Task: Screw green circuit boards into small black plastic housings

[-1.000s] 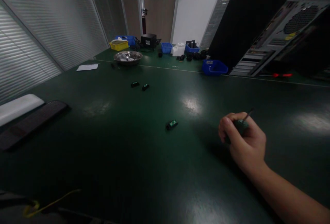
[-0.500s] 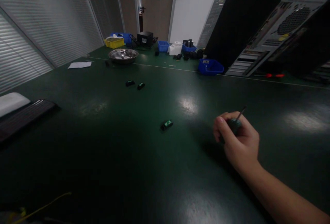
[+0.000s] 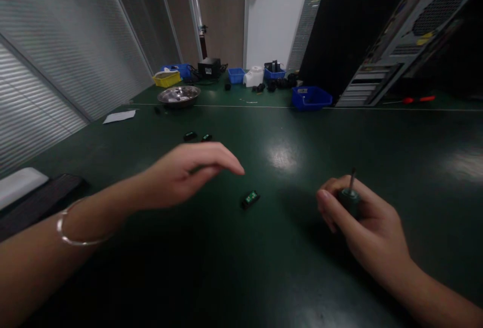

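My left hand [image 3: 192,169] is over the table with fingers stretched out and apart from the thumb, holding nothing. Just right of and below its fingertips lies a small black part with a green circuit board [image 3: 250,198], untouched. My right hand [image 3: 362,217] is closed around the dark green handle of a screwdriver [image 3: 349,197], whose metal shaft points up. Two similar small black parts, one on the left [image 3: 190,136] and one on the right [image 3: 206,138], lie beyond my left hand.
A metal bowl [image 3: 179,96], a yellow bin [image 3: 166,79] and a blue bin [image 3: 311,98] stand farther back on the green table [image 3: 264,267]. A keyboard [image 3: 41,202] is at the left; computer cases [image 3: 396,41] stand at the right.
My left hand has come into view from the left, reaching toward the nearest black part. My right hand still holds the screwdriver, now more upright. The camera view has tilted slightly.
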`<state>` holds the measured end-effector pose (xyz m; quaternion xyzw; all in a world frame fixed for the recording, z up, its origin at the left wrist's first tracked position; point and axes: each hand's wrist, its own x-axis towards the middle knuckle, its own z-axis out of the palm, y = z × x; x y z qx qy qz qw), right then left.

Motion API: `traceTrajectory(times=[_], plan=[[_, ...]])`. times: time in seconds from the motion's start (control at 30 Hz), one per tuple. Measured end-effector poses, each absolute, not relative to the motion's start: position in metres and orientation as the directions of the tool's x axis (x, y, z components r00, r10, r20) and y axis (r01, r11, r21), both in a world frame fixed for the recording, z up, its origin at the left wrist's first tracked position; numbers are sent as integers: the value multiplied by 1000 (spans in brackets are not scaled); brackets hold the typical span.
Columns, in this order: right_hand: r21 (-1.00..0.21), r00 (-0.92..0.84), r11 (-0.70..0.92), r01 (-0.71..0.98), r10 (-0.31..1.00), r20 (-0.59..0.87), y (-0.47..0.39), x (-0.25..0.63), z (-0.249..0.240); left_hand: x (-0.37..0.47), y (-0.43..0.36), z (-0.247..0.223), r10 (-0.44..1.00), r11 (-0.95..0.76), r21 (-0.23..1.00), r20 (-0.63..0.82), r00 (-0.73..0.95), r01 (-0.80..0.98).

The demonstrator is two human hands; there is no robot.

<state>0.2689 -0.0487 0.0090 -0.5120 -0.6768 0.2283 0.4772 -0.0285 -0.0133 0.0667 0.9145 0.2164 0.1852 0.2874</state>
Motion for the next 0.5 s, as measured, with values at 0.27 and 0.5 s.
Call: traceTrajectory(times=[0.27, 0.5], plan=[[-757, -329, 409, 509, 906, 267, -40, 260, 9, 5, 29, 38, 291, -793, 577, 75, 954, 196], [-692, -289, 448, 566, 894, 342, -35, 267, -4, 4, 37, 9, 459, -695, 675, 152, 876, 247]])
